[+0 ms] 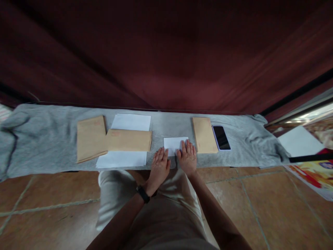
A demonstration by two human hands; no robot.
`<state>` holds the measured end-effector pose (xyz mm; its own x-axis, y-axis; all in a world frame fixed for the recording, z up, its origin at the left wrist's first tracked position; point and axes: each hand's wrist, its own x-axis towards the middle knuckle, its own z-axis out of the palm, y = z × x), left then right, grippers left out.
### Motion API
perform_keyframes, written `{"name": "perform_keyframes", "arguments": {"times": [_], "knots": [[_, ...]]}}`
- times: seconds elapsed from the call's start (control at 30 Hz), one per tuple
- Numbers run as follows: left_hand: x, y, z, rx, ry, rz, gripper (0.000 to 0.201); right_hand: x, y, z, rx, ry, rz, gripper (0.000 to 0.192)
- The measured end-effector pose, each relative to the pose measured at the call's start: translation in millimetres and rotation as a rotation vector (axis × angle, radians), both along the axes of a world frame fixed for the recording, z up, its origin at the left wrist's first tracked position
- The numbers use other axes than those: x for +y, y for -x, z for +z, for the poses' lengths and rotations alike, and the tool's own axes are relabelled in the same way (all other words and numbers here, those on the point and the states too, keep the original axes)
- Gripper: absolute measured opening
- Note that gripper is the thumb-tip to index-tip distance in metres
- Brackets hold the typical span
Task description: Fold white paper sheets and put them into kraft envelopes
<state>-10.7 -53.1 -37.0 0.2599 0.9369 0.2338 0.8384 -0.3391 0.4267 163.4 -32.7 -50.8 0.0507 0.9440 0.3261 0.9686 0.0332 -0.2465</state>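
Item one: a small folded white sheet [174, 144], lying flat on the grey cloth [47, 139] that covers the counter, near its front edge and slightly right of centre. Left hand [160, 165]: palm down, fingers straight and held together, resting on the cloth with its fingertips at the lower left corner of the small sheet; grip flat and not closed on anything; a dark band [143, 194] sits on its wrist. Right hand [187, 156]: palm down, fingers a little spread, laid on the lower right part of the small sheet and pressing it flat; grip likewise not pinching. Just beside the right hand, to the right: a brown envelope [204, 134], upright in portrait position, with a dark-screened phone [221, 137] lying alongside its right edge, close to or touching it. To the left, well apart from the hands: a second brown envelope [91, 138] in portrait position, its right edge meeting a third brown envelope [128, 140] laid crosswise. The crosswise envelope lies over a large white sheet [131, 122], which shows above it, while another white sheet [121, 159] shows below it; whether these are one sheet or two cannot be told. Behind the counter: a dark red curtain [166, 52]. Below the counter: a tiled terracotta floor [52, 208]. Far right, off the cloth: a further white paper [299, 141] and a brightly coloured printed surface [316, 172].
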Motion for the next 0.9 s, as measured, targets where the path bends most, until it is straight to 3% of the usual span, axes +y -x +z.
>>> {"name": "perform_keyframes", "arguments": {"times": [0.13, 0.4, 0.63, 0.8, 0.9], "knots": [[11, -8, -4.3, -0.226, 0.06, 0.072, 0.047, 0, 0, 0.1, -0.004, 0.036, -0.001, 0.059], [22, -16, 6.6, -0.643, 0.294, 0.163, 0.043, -1, -1, 2.0, -0.001, 0.081, -0.001, 0.059], [23, -21, 6.5, -0.687, 0.257, 0.201, 0.044, 0, 1, 5.0, 0.009, 0.081, -0.006, 0.058], [37, -10, 3.3, -0.734, 0.366, 0.273, 0.042, 1, 5, 4.2, 0.03, 0.056, -0.022, 0.058], [39, -5, 3.2, -0.66, 0.301, 0.265, 0.039, 0, 7, 2.9, 0.043, 0.032, -0.018, 0.057]]}}
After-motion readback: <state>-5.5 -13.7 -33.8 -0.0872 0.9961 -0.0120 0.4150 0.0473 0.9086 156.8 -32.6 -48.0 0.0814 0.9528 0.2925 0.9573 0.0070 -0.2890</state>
